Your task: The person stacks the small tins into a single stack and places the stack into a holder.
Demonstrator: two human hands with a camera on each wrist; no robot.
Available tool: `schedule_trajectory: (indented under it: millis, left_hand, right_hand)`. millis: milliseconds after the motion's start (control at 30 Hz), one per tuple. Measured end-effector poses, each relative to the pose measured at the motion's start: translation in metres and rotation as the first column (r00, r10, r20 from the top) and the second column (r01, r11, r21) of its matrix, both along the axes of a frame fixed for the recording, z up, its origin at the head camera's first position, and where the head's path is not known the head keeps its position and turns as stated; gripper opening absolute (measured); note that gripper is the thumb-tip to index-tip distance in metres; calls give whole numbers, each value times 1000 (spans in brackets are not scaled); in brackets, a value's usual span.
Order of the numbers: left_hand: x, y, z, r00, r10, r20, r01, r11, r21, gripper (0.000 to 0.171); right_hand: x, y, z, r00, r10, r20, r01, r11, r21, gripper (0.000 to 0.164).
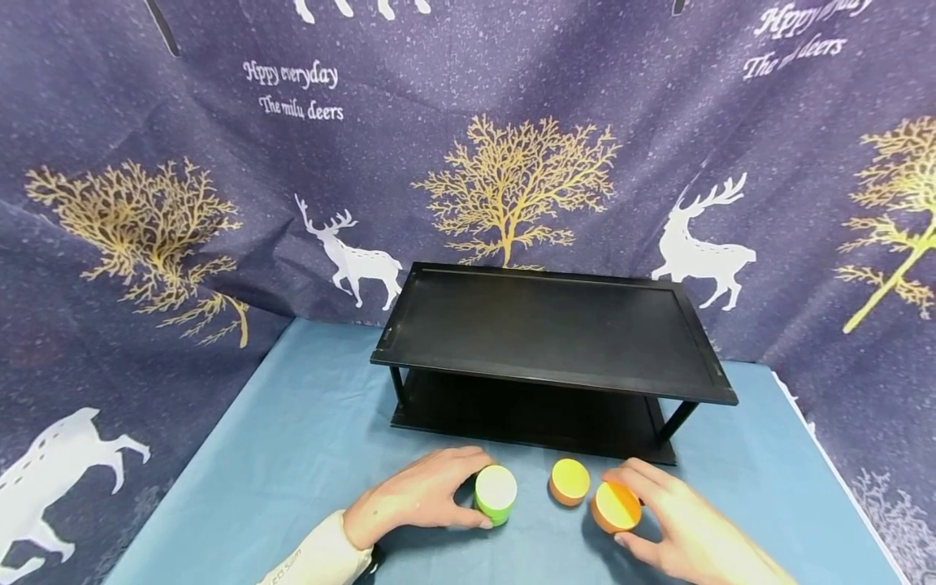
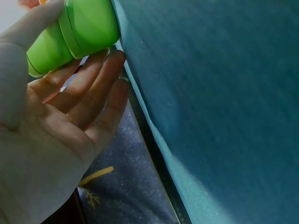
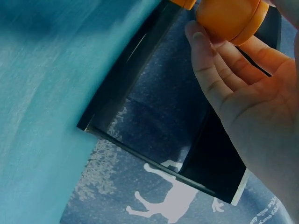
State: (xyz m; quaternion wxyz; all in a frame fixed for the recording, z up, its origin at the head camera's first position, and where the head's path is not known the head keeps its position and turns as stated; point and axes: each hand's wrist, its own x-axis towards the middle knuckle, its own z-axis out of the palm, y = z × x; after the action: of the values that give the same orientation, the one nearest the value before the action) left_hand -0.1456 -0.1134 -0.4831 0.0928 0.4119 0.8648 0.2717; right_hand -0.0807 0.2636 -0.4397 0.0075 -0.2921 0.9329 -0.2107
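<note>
In the head view my left hand [image 1: 431,491] grips a small green round container [image 1: 496,494] with a pale top, thumb on the near side and fingers on the far side. The left wrist view shows the green container [image 2: 91,25] with a raised band around it, standing on the cloth. My right hand [image 1: 665,516] holds an orange round container [image 1: 616,508] between thumb and fingers; the right wrist view shows the same orange container [image 3: 229,18] from the side. Just left of it stands a second orange container [image 1: 569,481] with a yellow top, touched by neither hand.
Behind the hands stands a black two-level rack [image 1: 548,325], its lower shelf [image 1: 526,414] near the containers. A blue cloth [image 1: 314,406] covers the table. Dark fabric [image 1: 351,179] printed with deer and trees hangs around the back and sides.
</note>
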Motion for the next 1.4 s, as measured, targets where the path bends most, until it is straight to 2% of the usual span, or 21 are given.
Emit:
schedule_trajectory:
  millis: [100,233,600,967,1167,1400]
  left_hand:
    - [0,-1,-1,1000,-2,-1,2,1000,4,53]
    - [-1,-1,-2,1000,-3,-3,3,1000,7,53]
    - [1,-1,-2,1000,3,2,-3,1000,8,51]
    - [2,-1,-1,1000,3,-8,-3,1000,6,50]
    - [1,-1,-2,1000,-3,-6,3,1000,8,50]
    - [0,-1,-1,1000,-4,-13,4,1000,-5,52]
  right_hand:
    - [1,-2,-1,997,26,-68,-29,999,-35,54]
    - [2,-5,0,993,37,-109,-44,997,-58,58]
    - [2,-14,7,1000,16,-14,-17,999,-35,55]
    - [0,-21,6,997,30,-71,-32,999,-17,58]
    - [0,-25,6,989,51,-136,-56,998,-34,60]
    - [-3,-32,10,988,60,-139,-63,998,-20,60]
